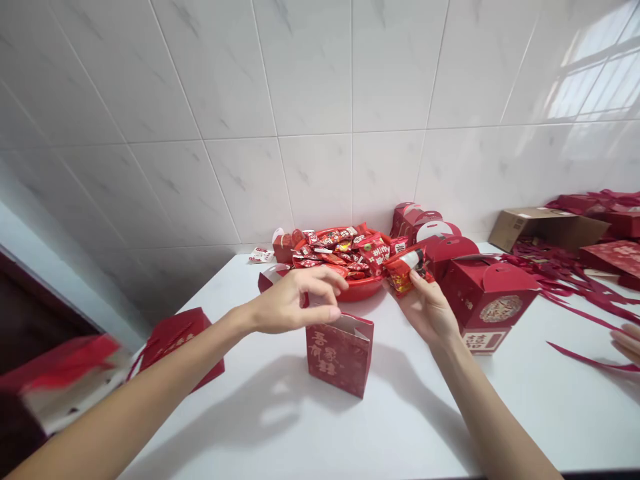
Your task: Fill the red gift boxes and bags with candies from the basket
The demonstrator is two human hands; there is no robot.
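Note:
My right hand (427,303) grips a small red snack packet (404,267) with a white patch, thumb on top, at the right side of the red basin (357,290). The basin is heaped with red wrapped snacks (345,248). Over the small red paper box (337,357) hovers my left hand (295,300), its fingers apart and curved, with nothing in them. This box stands upright on the white table, its top open and gold characters on its front. My left fingers hide part of its rim, and its inside cannot be seen.
Closed red gift boxes (487,293) line up at the right, some stacked. Beyond them lie dark red ribbons (560,267) and an open cardboard box (547,223). Another person's hand (627,343) shows at the right edge. A red box (183,340) sits at the left edge.

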